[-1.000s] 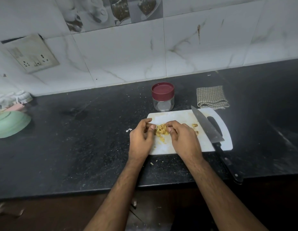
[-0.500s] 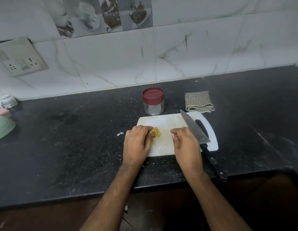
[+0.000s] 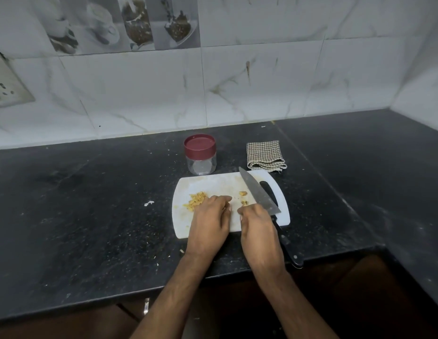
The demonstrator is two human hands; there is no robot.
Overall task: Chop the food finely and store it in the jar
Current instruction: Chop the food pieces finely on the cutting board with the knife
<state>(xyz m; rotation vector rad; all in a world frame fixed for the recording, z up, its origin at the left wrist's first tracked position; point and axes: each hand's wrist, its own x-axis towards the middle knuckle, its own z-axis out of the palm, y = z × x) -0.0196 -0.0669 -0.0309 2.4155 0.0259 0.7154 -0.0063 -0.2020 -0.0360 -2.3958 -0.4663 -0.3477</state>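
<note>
Head view: we log left hand (image 3: 209, 220) fingers together beside chopped food (image 3: 195, 203); right hand (image 3: 258, 227) curled (grip unclear); jar (image 3: 200, 155) lidded.

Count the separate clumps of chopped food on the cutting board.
3: a pile by the left hand, a bit beside the knife blade, another near the right hand. Hands may hide more.

Socket plate (image 3: 7, 86) cut off left.

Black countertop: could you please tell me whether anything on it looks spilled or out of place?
Yes: a small white scrap lies on the black stone countertop left of the white plastic cutting board, and the black-handled kitchen knife has its handle overhanging the counter's front edge.
</note>
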